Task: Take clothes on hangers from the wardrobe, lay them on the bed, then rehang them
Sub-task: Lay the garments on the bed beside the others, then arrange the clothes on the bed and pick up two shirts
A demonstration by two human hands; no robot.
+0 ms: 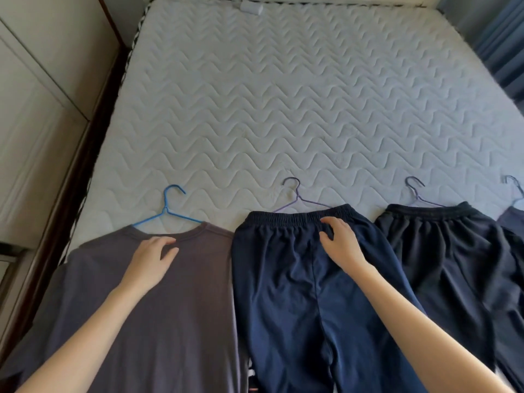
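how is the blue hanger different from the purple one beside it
The blue hanger is bright and looks thicker; the purple hanger is pale, thin, with a darker hook. The blue hanger carries the grey shirt; the purple hanger carries the navy trousers. Both lie flat on the bed, hooks pointing away from the person.

Both arms are reaching up from the bottom edge, left hand (154,258) lying flat, right hand (338,239) resting with fingers loosely curved.

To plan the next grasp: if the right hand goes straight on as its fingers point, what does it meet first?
Probably the right hand meets the elastic waistband of the navy trousers first; the purple hanger lies just beyond it.
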